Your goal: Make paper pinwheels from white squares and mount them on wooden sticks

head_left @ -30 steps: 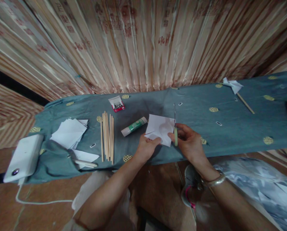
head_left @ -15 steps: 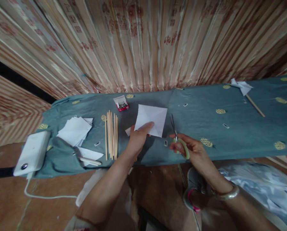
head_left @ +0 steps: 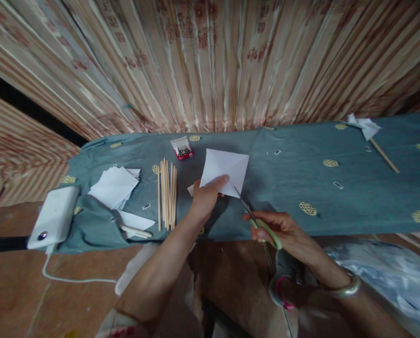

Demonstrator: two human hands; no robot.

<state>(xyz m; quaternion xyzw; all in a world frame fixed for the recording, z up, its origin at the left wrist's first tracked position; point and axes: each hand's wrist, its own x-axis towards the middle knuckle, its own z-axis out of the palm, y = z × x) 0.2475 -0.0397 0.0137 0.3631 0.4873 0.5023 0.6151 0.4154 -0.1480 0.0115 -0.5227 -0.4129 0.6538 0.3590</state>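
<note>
A square white paper (head_left: 227,166) is held up above the cloth by my left hand (head_left: 207,197), thumb on top and fingers beneath. Green-handled scissors (head_left: 247,204) are in my right hand (head_left: 275,227), their blades at the paper's lower right corner. Just left of my left hand, several wooden sticks (head_left: 167,195) lie side by side. Behind them stands an open red and white box (head_left: 182,149) with small metal pieces inside.
White papers (head_left: 113,187) are stacked at the left, near a white device (head_left: 54,216) with a cable. A paper pinwheel on a stick (head_left: 366,127) lies at the far right of the green cloth (head_left: 294,169). Behind hangs a striped curtain (head_left: 210,70).
The scissors in my right hand have turned toward the paper, and their blades have reached its lower right corner. The view has shifted slightly.
</note>
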